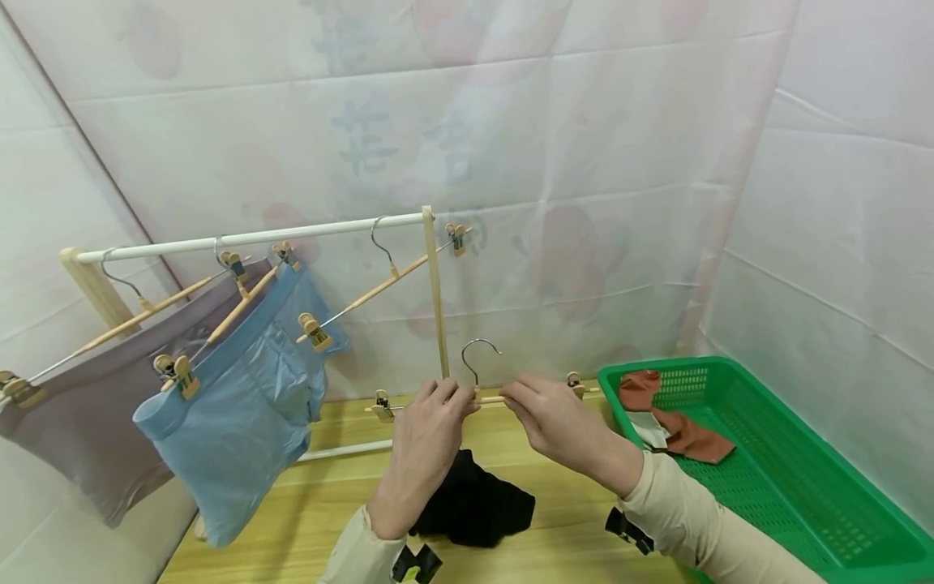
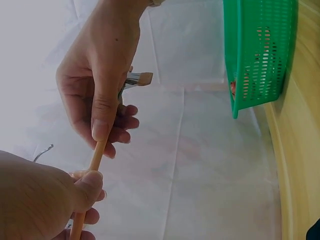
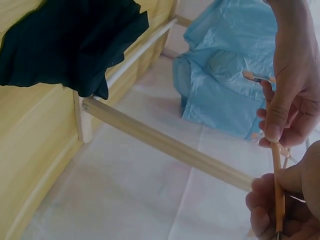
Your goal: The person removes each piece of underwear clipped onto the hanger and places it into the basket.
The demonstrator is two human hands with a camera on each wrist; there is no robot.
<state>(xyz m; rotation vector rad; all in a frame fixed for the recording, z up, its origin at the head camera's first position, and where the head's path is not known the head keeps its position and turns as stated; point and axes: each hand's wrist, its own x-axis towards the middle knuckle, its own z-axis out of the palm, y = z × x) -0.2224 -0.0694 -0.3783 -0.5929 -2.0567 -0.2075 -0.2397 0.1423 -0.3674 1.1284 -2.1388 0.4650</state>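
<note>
I wear cream sleeves (image 1: 708, 519), lower centre and lower right, with black pieces (image 1: 629, 531) beside both cuffs (image 1: 645, 480), one marked yellow-green.

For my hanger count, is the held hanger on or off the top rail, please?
Off: the hanger has its hook free, apart from the top rail.

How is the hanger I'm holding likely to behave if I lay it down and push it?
The hanger will probably stay stiff, since its bar looks straight. It is likely light for its size, as the bar is slender. It probably won't roll far, because its metal hook juts out from the middle.
</note>
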